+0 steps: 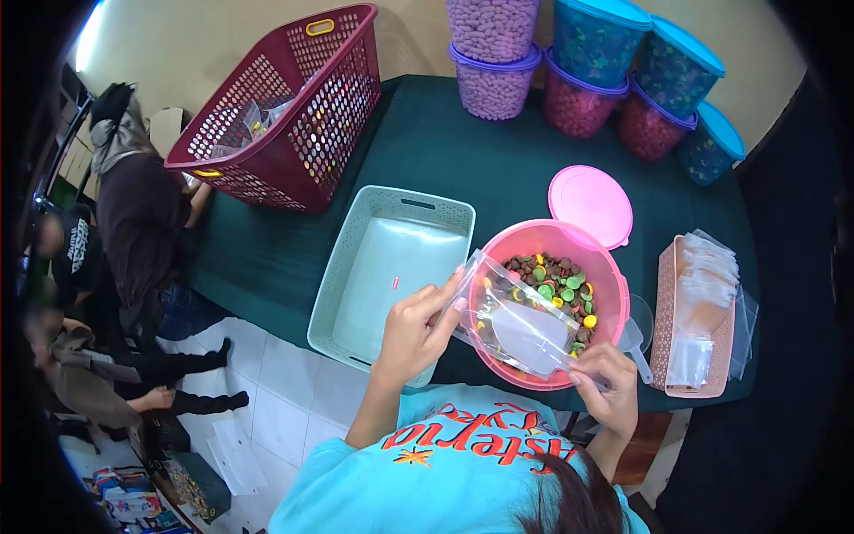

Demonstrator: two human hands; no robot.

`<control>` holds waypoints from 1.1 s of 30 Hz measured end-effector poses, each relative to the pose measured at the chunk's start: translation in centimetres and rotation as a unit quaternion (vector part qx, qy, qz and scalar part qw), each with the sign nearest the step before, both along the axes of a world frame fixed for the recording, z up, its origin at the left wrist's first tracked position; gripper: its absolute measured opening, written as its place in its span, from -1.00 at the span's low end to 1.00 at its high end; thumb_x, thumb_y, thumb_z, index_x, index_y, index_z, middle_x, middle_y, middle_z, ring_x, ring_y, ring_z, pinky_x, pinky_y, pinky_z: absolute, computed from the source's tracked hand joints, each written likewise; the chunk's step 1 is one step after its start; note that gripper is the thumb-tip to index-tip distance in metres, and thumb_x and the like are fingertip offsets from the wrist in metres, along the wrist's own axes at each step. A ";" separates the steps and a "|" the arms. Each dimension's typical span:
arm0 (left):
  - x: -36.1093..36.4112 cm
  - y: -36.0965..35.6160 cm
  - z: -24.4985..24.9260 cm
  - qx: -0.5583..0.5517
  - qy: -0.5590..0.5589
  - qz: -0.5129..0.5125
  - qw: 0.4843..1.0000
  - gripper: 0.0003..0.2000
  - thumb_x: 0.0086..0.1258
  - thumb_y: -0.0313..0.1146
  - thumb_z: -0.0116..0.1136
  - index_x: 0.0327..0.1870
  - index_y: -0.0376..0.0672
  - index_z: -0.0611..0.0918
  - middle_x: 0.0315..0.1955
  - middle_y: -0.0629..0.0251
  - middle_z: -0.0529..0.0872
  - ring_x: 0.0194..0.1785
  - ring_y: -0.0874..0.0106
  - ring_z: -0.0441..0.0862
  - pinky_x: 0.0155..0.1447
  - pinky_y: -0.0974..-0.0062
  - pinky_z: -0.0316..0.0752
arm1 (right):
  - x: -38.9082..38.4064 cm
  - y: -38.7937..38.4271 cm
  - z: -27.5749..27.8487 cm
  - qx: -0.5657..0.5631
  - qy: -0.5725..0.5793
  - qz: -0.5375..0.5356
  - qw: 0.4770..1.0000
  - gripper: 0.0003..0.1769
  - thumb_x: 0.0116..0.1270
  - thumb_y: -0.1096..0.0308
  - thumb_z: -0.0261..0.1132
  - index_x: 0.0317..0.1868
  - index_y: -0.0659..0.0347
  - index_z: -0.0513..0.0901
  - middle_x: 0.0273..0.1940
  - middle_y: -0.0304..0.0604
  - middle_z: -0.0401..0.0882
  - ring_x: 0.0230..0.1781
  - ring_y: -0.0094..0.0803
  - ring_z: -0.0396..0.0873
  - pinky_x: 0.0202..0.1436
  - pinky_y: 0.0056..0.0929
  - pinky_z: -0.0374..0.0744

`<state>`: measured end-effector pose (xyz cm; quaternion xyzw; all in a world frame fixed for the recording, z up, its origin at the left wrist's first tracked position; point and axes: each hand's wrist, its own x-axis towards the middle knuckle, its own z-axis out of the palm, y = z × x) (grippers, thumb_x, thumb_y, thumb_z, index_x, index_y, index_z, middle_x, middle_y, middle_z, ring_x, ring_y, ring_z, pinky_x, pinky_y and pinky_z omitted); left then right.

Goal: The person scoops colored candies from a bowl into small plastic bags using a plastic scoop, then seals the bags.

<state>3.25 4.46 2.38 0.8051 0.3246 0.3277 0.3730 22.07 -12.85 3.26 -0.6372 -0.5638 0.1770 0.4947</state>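
Observation:
A clear plastic bag (532, 331) with a pale panel stretches between my two hands. My left hand (422, 322) pinches its left end between thumb and fingers. At the lower right corner of the bag, my right hand (607, 384) has its fingers closed on the plastic. Below the bag stands a round pink tub (616, 280), holding brown, green, yellow and red button-shaped sweets (560, 278), partly seen through the plastic. A clear scoop (633, 340) lies at the tub's right side, close to my right hand.
Left of the tub stands a pale green tray (356, 267); behind it is a maroon basket (334, 125) containing bags. A pink lid (592, 205) lies behind the tub. At right, a pink basket (663, 347) holds plastic bags. Several lidded tubs (583, 102) line the back. People (133, 214) are at left.

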 end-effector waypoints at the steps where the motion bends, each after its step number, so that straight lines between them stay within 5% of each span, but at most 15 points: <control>1: 0.0 0.1 -0.2 0.000 0.001 0.001 1.000 -0.60 0.15 -0.58 0.09 0.07 -0.19 0.50 -0.68 0.42 0.20 -0.60 0.64 0.12 -0.53 0.62 0.13 | -0.1 0.1 0.0 0.003 0.000 0.003 1.000 -0.88 -0.08 0.55 0.32 -0.47 0.34 0.57 -0.49 -0.09 0.52 -0.52 -0.37 0.51 -0.49 -0.52 0.43; 4: 0.0 0.4 -0.8 0.013 -0.003 -0.011 1.000 -0.59 0.16 -0.53 0.12 0.09 -0.21 0.47 -0.71 0.44 0.20 -0.62 0.66 0.11 -0.55 0.62 0.10 | -0.1 0.1 0.0 -0.007 0.003 0.004 1.000 -0.88 -0.09 0.54 0.33 -0.47 0.34 0.58 -0.50 -0.09 0.51 -0.52 -0.36 0.51 -0.48 -0.51 0.44; 10: -0.4 1.2 -1.6 -0.147 -0.032 -0.008 0.989 -0.63 0.12 -0.47 0.22 0.00 -0.28 0.53 -0.77 0.58 0.17 -0.66 0.73 0.07 -0.59 0.67 0.00 | 0.0 -0.1 -0.2 -0.018 0.014 0.022 1.000 -0.86 -0.11 0.54 0.35 -0.46 0.34 0.60 -0.50 -0.09 0.50 -0.52 -0.35 0.52 -0.41 -0.49 0.48; 16: -1.2 2.9 -3.1 -0.235 -0.059 -0.043 0.969 -0.81 0.05 -0.35 0.32 -0.39 -0.21 0.57 -0.72 0.60 0.16 -0.63 0.75 0.09 -0.57 0.72 -0.04 | 0.1 -0.1 -0.2 -0.012 0.009 0.056 0.998 -0.84 -0.12 0.54 0.35 -0.43 0.32 0.62 -0.51 -0.12 0.49 -0.51 -0.34 0.52 -0.24 -0.44 0.54; 18: -1.2 3.2 -3.8 -0.308 -0.188 -0.120 0.925 -0.80 0.07 -0.36 0.31 -0.55 -0.13 0.47 -0.67 0.57 0.25 -0.63 0.75 0.18 -0.58 0.74 0.03 | 0.1 -0.1 -0.2 -0.010 0.006 0.067 0.998 -0.83 -0.12 0.54 0.35 -0.42 0.32 0.62 -0.51 -0.13 0.49 -0.51 -0.34 0.52 -0.23 -0.44 0.54; 21: -0.9 2.6 -2.7 -0.441 -0.214 -0.114 0.864 -0.73 0.09 -0.38 0.28 -0.64 -0.08 0.38 -0.66 0.55 0.31 -0.60 0.74 0.27 -0.55 0.75 0.15 | 0.2 -0.1 -0.2 -0.007 0.004 0.077 0.997 -0.83 -0.12 0.54 0.36 -0.42 0.31 0.62 -0.50 -0.13 0.50 -0.50 -0.34 0.52 -0.24 -0.44 0.54; 25: -1.4 2.7 -3.5 -0.448 -0.168 -0.144 0.866 -0.79 0.07 -0.33 0.29 -0.48 -0.15 0.46 -0.52 0.46 0.41 -0.44 0.67 0.39 -0.40 0.67 0.31 | 0.2 -0.1 0.0 -0.018 0.006 0.059 0.998 -0.83 -0.12 0.53 0.36 -0.43 0.31 0.62 -0.50 -0.13 0.50 -0.48 -0.34 0.52 -0.30 -0.45 0.52; 27: -0.8 1.5 -2.3 -0.209 -0.105 0.019 0.972 -0.64 0.02 -0.35 0.31 -0.16 -0.18 0.46 -0.25 0.31 0.43 -0.14 0.48 0.41 -0.12 0.51 0.37 | 0.5 -0.2 0.0 -0.024 0.001 0.053 0.998 -0.84 -0.12 0.52 0.35 -0.43 0.30 0.63 -0.50 -0.13 0.50 -0.48 -0.34 0.52 -0.33 -0.46 0.51; 28: -1.0 1.2 -1.1 -0.209 -0.105 0.017 0.972 -0.64 0.02 -0.35 0.31 -0.16 -0.18 0.46 -0.25 0.31 0.43 -0.14 0.48 0.41 -0.12 0.51 0.37 | 0.6 -0.3 0.1 -0.030 -0.003 0.048 0.998 -0.84 -0.11 0.52 0.35 -0.43 0.30 0.63 -0.50 -0.12 0.51 -0.47 -0.35 0.52 -0.37 -0.46 0.50; 30: -1.7 0.6 1.9 0.086 -0.080 0.051 0.992 -0.28 -0.10 -0.19 0.41 0.12 -0.20 0.33 -0.04 0.17 0.39 0.07 0.30 0.33 0.12 0.28 0.28 | 0.5 -0.3 0.3 -0.022 0.000 0.060 0.998 -0.85 -0.11 0.51 0.35 -0.43 0.30 0.63 -0.50 -0.12 0.51 -0.47 -0.34 0.52 -0.37 -0.46 0.49; 31: -1.8 0.1 3.0 0.085 -0.080 0.049 0.992 -0.28 -0.10 -0.19 0.41 0.12 -0.20 0.33 -0.04 0.17 0.39 0.07 0.30 0.33 0.12 0.28 0.28 | 0.5 -0.3 0.3 -0.015 0.002 0.072 0.997 -0.85 -0.10 0.49 0.35 -0.43 0.30 0.63 -0.49 -0.12 0.51 -0.48 -0.34 0.51 -0.38 -0.46 0.48; 33: -1.8 -0.7 4.4 0.184 -0.048 -0.120 0.974 -0.19 -0.23 -0.10 0.46 0.13 -0.19 0.34 0.03 0.12 0.37 0.16 0.20 0.29 0.20 0.23 0.18 | 0.3 0.0 0.4 -0.013 -0.003 0.091 0.996 -0.86 -0.09 0.48 0.36 -0.44 0.28 0.63 -0.49 -0.13 0.52 -0.48 -0.34 0.51 -0.39 -0.45 0.46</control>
